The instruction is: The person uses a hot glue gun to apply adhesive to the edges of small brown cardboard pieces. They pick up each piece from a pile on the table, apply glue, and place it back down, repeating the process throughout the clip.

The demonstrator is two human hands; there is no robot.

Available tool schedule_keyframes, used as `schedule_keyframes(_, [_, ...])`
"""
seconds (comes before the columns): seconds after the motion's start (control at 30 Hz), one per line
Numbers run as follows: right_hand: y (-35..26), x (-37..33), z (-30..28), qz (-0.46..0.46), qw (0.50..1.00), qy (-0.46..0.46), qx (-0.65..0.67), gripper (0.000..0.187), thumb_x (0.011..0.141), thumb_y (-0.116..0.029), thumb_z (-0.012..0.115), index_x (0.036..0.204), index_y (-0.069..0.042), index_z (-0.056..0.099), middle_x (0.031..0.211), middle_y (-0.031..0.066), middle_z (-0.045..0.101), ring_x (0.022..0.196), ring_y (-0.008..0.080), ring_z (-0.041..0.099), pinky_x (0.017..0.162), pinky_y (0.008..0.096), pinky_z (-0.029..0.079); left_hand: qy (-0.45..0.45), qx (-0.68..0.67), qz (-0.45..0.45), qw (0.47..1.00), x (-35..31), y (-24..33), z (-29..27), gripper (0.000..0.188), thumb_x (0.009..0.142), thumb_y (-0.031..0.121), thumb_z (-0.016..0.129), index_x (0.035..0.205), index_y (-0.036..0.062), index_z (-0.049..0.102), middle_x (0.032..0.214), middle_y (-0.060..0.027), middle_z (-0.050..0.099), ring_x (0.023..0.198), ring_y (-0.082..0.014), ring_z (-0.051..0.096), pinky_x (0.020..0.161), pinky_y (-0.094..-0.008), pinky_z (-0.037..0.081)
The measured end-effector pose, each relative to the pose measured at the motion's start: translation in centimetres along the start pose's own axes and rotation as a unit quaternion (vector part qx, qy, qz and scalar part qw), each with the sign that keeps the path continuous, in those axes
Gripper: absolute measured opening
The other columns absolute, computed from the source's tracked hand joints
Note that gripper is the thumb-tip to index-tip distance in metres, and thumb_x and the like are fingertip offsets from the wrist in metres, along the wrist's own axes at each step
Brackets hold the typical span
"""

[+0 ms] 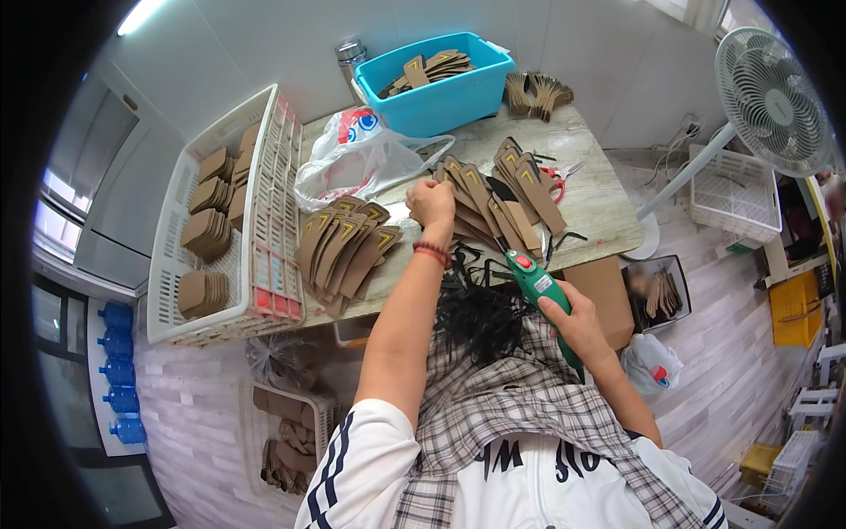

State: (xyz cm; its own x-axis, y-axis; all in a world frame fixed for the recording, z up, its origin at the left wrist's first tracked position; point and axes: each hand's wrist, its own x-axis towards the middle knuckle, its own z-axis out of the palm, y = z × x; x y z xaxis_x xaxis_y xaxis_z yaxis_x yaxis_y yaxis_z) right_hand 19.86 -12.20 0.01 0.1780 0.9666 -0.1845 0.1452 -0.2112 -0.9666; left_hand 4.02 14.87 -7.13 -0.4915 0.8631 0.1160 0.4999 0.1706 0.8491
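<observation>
Shirt [498, 498]: wht, w/ big dk lettering [511, 455] across chest & a thin vert. line down the front, zip or seam, can't tell
L sleeve [381, 445]: short, wht, dk navy stripes [331, 463] on outer side
R sleeve [674, 472]: wht, dk stripes nr the pic's edge
Apron [480, 406]: gray/wht/blk plaid, creased, approx. waist area
Bracelet [432, 254]: reddish beads, L wrist
L hand [431, 203] & R hand [577, 316]: bare

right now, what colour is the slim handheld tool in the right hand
The slim handheld tool is green with a red switch; head view.
</observation>
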Motion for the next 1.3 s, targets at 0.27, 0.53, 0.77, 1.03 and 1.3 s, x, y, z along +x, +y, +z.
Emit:
schedule_keyframes(0.27, [-2.4, 0.6, 0.5, -0.039, 0.999, 0.034, -0.012, 0.037, 0.088, -0.026, 0.066, 0.114, -0.001, 0.059, 0.07, 0.0015, 0.058, 0.054, 0.0058, 0.05, 0.047, 0.0233, 0.041, -0.149, -0.284, 0.207, 0.924, -2.3, 1.4, -8.4, 0.019, 0.082, -0.001, 0.061, 0.101, -0.0031, 0.062, 0.086, -0.0095, 0.065, 0.078, -0.0168, 0.062, 0.073, -0.0292, 0.05])
schedule_keyframes(0.53, [-3.6, 1.4, 1.7, -0.079, 0.996, 0.04, -0.032, 0.044, 0.088, -0.032, 0.067, 0.115, 0.0, 0.058, 0.069, 0.0035, 0.059, 0.054, 0.0072, 0.049, 0.05, 0.0261, 0.041, -0.237, -0.58, -0.091, 0.774, -6.2, 3.3, -11.4, 0.014, 0.081, -0.001, 0.07, 0.092, 0.0011, 0.061, 0.084, -0.0049, 0.066, 0.068, -0.0096, 0.062, 0.057, -0.0204, 0.048])
schedule_keyframes(0.77, [-4.4, 0.6, 1.5, -0.061, 0.998, 0.027, -0.011, 0.043, 0.089, -0.031, 0.066, 0.118, 0.0, 0.058, 0.067, 0.0008, 0.057, 0.053, 0.0058, 0.051, 0.046, 0.023, 0.041, -0.217, -0.597, -0.123, 0.762, -8.8, 4.3, -10.4, 0.015, 0.082, 0.001, 0.071, 0.087, 0.0063, 0.058, 0.081, -0.0029, 0.066, 0.064, -0.008, 0.059, 0.055, -0.0194, 0.046])
schedule_keyframes(1.03, [-4.0, 0.6, 1.2, -0.067, 0.997, 0.038, 0.029, 0.041, 0.089, -0.026, 0.067, 0.118, 0.0, 0.058, 0.073, 0.001, 0.059, 0.054, 0.0055, 0.051, 0.046, 0.0219, 0.042, -0.269, -0.589, -0.155, 0.746, -10.9, 4.4, -10.5, 0.01, 0.086, 0.001, 0.065, 0.091, 0.0046, 0.057, 0.086, -0.0058, 0.066, 0.073, -0.0127, 0.063, 0.066, -0.0249, 0.052])
schedule_keyframes(1.3, [-3.8, 0.8, 1.3, -0.087, 0.994, 0.05, 0.048, 0.039, 0.089, -0.025, 0.066, 0.118, 0.0, 0.058, 0.072, 0.0004, 0.058, 0.053, 0.0054, 0.049, 0.047, 0.0213, 0.041, -0.308, -0.57, -0.162, 0.745, -12.6, 3.7, -10.9, 0.009, 0.086, 0.002, 0.065, 0.092, 0.003, 0.058, 0.086, -0.0052, 0.067, 0.073, -0.0109, 0.063, 0.065, -0.0241, 0.051])
